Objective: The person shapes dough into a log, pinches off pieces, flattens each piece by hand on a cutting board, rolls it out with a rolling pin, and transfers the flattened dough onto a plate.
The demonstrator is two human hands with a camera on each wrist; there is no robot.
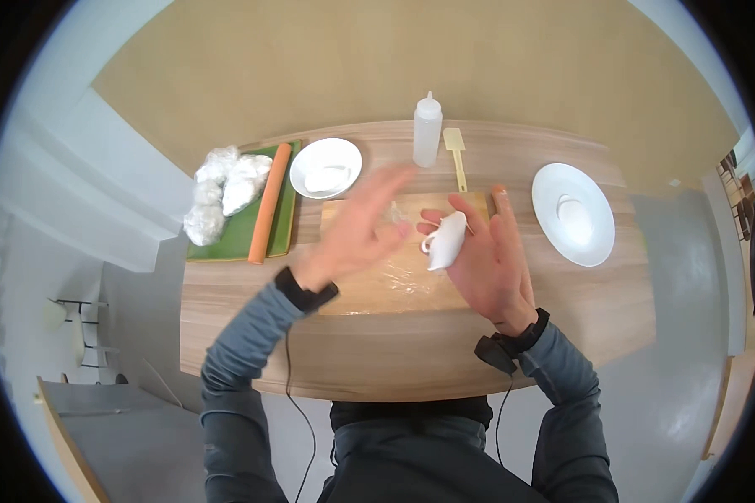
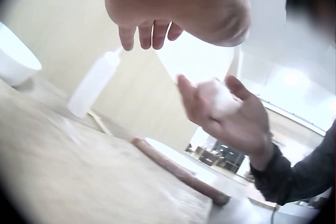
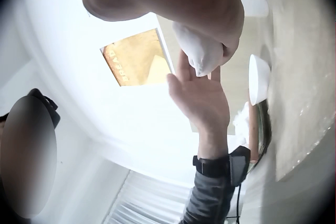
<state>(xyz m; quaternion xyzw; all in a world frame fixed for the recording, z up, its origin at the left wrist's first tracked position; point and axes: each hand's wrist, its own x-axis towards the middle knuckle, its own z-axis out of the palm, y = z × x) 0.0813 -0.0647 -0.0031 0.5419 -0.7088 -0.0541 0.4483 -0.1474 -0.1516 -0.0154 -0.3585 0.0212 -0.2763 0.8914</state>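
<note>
My right hand [image 1: 493, 267] is raised over the board with its palm turned up and fingers cupped. It holds a smooth white lump of dough [image 1: 447, 241], which tapers to a point at one end in the right wrist view and shows a small loop at its side in the head view. My left hand [image 1: 356, 226], blurred in the head view, hovers to the left with fingers extended and holds nothing. Below both hands lies a wooden board [image 1: 352, 289] covered with clear plastic film. A brown rolling pin [image 2: 181, 171] lies along the board's right side, partly hidden by my right hand in the head view.
A green tray [image 1: 231, 245] at left bears film-wrapped white lumps [image 1: 205, 222] and an orange-brown rolling pin [image 1: 268, 205]. Along the back stand a white bowl [image 1: 304, 155], a squeeze bottle [image 1: 427, 134] and a cream spatula [image 1: 455, 151]. A white plate [image 1: 591, 193] with a white lump sits at right.
</note>
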